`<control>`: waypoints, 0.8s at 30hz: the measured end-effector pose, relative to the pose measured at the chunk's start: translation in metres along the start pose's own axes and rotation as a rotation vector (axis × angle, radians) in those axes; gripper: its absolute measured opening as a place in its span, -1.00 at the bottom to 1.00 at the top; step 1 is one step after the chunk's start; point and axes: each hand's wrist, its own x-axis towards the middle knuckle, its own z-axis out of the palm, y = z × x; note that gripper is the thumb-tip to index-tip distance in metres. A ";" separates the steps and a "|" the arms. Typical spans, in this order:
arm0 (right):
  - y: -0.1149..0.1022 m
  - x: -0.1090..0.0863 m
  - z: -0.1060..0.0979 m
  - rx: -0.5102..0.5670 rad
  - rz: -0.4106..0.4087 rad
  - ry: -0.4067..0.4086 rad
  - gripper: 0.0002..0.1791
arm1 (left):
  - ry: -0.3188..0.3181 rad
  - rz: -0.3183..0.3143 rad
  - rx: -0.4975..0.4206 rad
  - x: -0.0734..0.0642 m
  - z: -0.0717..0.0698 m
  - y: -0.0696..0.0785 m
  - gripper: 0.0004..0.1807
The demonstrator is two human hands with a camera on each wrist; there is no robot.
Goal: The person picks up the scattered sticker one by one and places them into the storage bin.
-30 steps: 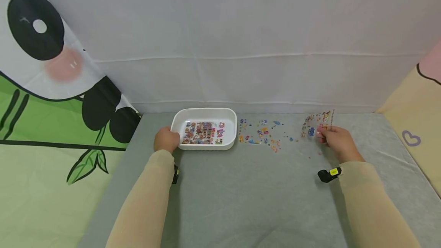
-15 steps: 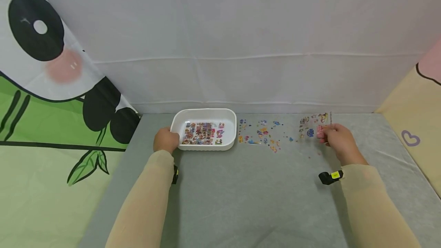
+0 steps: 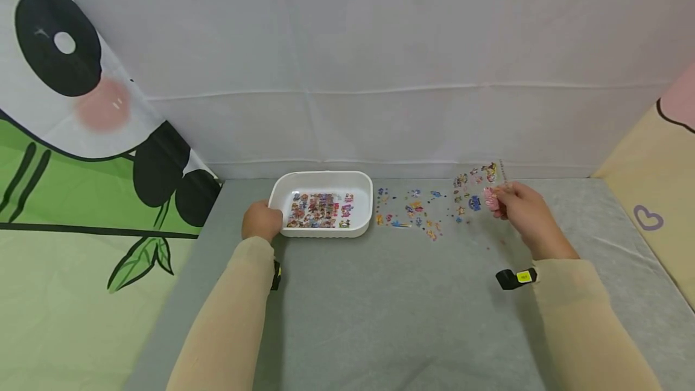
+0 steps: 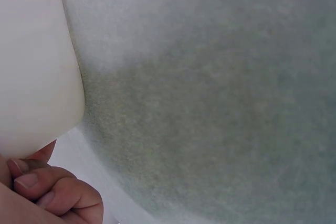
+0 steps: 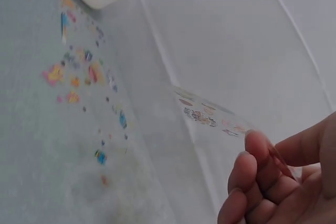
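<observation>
My left hand grips the left end of a white plastic tray; in the left wrist view its curled fingers lie at the tray's corner. Inside the tray lie colourful character stickers, partly overlapping. My right hand pinches a clear sticker sheet at its right side, between thumb and fingers. The held sheet stands tilted above the table and also shows in the right wrist view. Between it and the tray, another clear sheet of small stickers lies flat on the table.
A grey cloth covers the table. Behind it rises a creased white backdrop. Cartoon-printed fabric hangs at the left, and a cream panel with a purple heart stands at the right.
The right hand has moved left with the held sticker sheet, which now comes up to the flat sheet's right edge. The left hand and tray have stayed in place.
</observation>
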 end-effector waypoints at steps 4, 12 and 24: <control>-0.014 -0.001 0.009 0.033 -0.041 -0.017 -0.51 | 0.009 0.002 0.003 0.000 0.000 -0.001 -0.52; -0.035 -0.007 0.030 0.092 -0.071 -0.020 -0.58 | -0.002 -0.024 -0.009 0.000 0.001 0.002 -0.51; -0.049 -0.002 0.068 0.303 -0.075 -0.075 -0.67 | -0.007 -0.013 -0.004 -0.001 -0.001 0.001 -0.52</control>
